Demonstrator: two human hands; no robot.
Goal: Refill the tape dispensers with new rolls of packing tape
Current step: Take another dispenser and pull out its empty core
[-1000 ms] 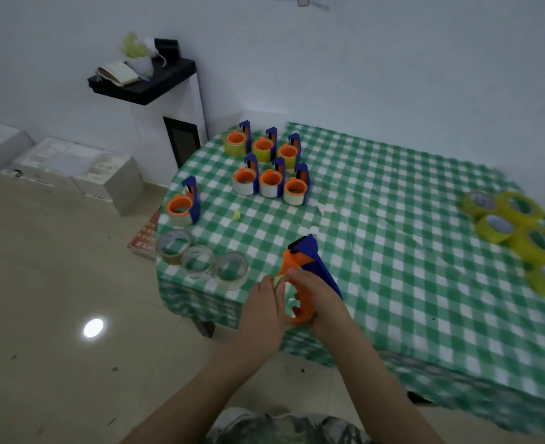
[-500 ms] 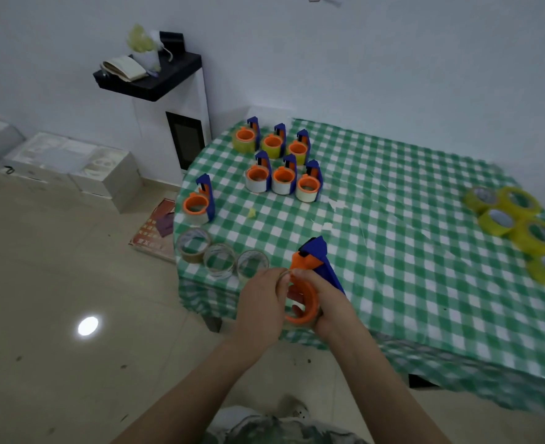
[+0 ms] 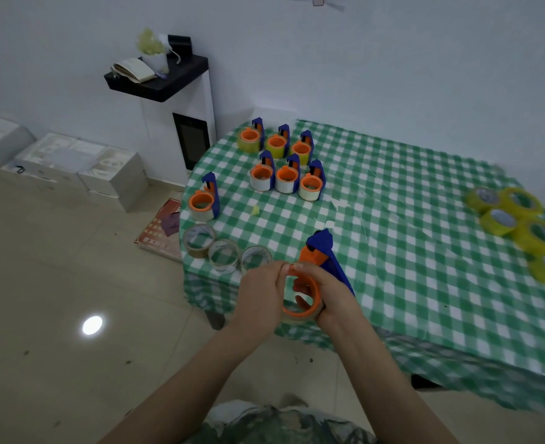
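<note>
- Gripping the held dispenser (image 3: 309, 283), both hands meet at its orange ring; its blue arm points up and away from the person.
- The left hand (image 3: 258, 296) curls against the left side of the held dispenser, with its thumb tip on the top of the ring. Its other fingertips are hidden, so I cannot tell what they touch.
- The right hand (image 3: 335, 299) clasps the held dispenser from the right, thumb on the top rim beside the left thumb and fingers hooked through the hole of the ring.
- A clear roll (image 3: 301, 319) sits around the ring of the held dispenser and shows as a pale band under its lower edge.
- The table (image 3: 409, 251), under a green checked cloth, spreads beyond and to the right of the held dispenser, which hangs over its near edge.
- Three low rolls (image 3: 226, 251) lie in a row just left of the held dispenser, touching one another.
- A single dispenser (image 3: 204, 200) stands upright beyond those, farther left of the held dispenser.
- Six dispensers (image 3: 284, 161) stand in two rows of three well beyond the held dispenser; the back row carries yellow tape, the front row pale tape.
- The yellow rolls (image 3: 521, 225) lie clustered far to the right of the held dispenser.
- A white cabinet (image 3: 194, 123) with a black top stands far beyond and left of the held dispenser, and pale boxes (image 3: 72, 168) lie on the floor farther left.
</note>
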